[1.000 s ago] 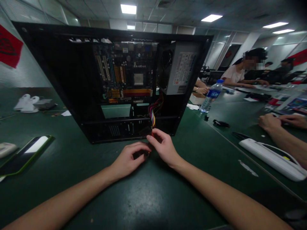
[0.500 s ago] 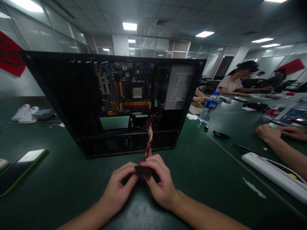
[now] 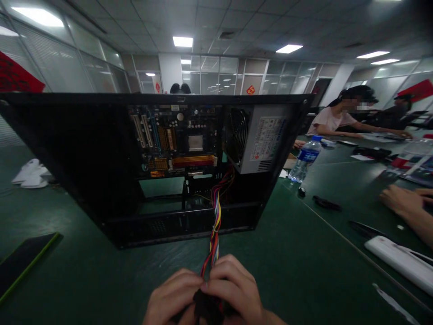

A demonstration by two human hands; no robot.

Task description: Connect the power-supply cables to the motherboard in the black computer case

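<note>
At the bottom of the view, my left hand (image 3: 174, 298) and my right hand (image 3: 237, 289) are closed around a dark power connector (image 3: 206, 307), which is blurred and partly covered by my fingers. A bundle of coloured cables (image 3: 216, 221) runs up from the connector into an open black computer case (image 3: 135, 239). The case stands upright on the green table in front of me. Inside it are a motherboard (image 3: 194, 126) and, at the upper right, a grey power supply (image 3: 267, 140) with a fan.
To the right stand a water bottle (image 3: 306, 158), a small dark item (image 3: 326, 203) and a white power strip (image 3: 402, 262). Another person's hands (image 3: 402, 203) rest at the right edge. A green-edged dark device (image 3: 27, 266) and white objects (image 3: 32, 174) lie left.
My hands and the connector now sit lower in the view, closer to me. The case appears larger and nearer, and the cables stretch further down.
</note>
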